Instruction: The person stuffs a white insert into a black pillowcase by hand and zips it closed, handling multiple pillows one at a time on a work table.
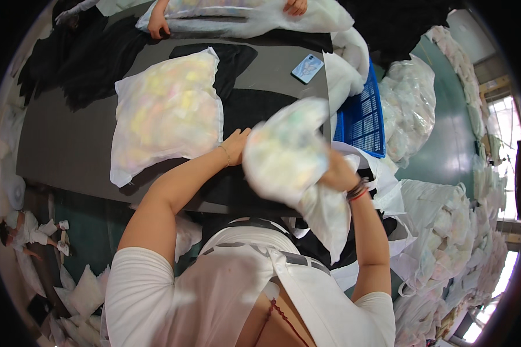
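Note:
My right hand (339,172) grips a white pillow (286,152) with pastel filling showing through its cover. This pillow is bunched and blurred above the table's near right part, its lower end hanging past the edge. My left hand (235,145) is over black fabric (260,106) on the grey table (65,147), close beside the blurred pillow. Its fingertips are partly hidden, so whether it pinches anything is unclear. To the left of that hand lies a square, stuffed white pillow (169,112) with yellow and pink filling.
Another person's hands (158,25) rest at a long stuffed white bag (243,17) across the table. A phone (308,69) lies at the far right. Beside the table stands a blue plastic basket (364,117). Filled bags (438,234) crowd the right floor; a person (30,230) is at far left.

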A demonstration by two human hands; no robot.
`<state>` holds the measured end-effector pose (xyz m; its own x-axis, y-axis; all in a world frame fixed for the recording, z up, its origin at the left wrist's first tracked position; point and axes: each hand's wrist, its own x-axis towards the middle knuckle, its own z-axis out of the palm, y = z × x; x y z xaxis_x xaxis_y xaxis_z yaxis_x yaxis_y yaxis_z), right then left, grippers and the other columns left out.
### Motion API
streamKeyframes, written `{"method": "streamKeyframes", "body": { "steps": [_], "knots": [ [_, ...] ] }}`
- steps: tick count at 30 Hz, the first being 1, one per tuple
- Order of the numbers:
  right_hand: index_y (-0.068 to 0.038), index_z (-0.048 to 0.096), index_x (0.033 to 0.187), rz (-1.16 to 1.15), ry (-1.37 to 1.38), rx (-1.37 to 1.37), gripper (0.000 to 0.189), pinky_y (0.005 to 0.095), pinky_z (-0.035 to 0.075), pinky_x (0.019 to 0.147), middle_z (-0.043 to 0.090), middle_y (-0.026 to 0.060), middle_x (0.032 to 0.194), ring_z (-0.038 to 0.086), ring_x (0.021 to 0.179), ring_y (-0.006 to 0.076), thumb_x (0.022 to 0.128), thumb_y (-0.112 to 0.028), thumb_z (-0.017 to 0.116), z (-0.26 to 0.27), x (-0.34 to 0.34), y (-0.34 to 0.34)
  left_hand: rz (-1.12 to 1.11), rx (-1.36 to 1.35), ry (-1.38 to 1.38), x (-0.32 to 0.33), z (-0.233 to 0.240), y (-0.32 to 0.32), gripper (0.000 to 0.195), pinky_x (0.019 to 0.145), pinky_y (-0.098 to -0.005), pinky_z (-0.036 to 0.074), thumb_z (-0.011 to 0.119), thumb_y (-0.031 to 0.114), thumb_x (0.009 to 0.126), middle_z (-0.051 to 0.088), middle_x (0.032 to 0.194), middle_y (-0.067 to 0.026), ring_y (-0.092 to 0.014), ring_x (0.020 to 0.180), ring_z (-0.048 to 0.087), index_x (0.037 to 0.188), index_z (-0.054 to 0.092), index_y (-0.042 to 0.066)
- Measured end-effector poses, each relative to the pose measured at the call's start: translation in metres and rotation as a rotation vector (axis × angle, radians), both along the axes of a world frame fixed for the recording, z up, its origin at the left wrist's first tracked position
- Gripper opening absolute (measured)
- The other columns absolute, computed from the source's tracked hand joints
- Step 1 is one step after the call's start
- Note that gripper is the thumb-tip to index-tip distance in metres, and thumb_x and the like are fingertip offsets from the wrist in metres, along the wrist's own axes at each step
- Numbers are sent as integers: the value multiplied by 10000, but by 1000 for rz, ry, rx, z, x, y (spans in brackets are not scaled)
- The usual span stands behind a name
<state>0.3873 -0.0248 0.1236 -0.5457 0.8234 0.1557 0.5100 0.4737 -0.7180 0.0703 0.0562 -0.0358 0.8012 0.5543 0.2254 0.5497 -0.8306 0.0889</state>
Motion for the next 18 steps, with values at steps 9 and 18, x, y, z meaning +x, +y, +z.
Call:
{"method": "streamKeyframes", "body": {
  "steps": [9, 18],
  "knots": [
    [-250, 257, 1605, 82, -550, -239, 1159, 480, 540, 803, 694, 211, 940, 687, 886, 399, 610, -330, 846, -9, -82, 8, 327, -572, -538, 14, 46, 75, 342, 833, -459, 551, 690, 187, 814, 709, 973, -186, -382, 955, 680, 1142, 665, 90],
    [-84, 519, 1376, -339, -525, -272, 891, 456, 546, 900, 721, 230, 1071, 697, 1026, 381, 640, -432, 880, -18, -72, 46, 94, -483, -184, -16, 79, 27, 549, 889, -433, 533, 693, 205, 813, 715, 1083, -213, -381, 999, 680, 1346, 604, 112]
  ]
}}
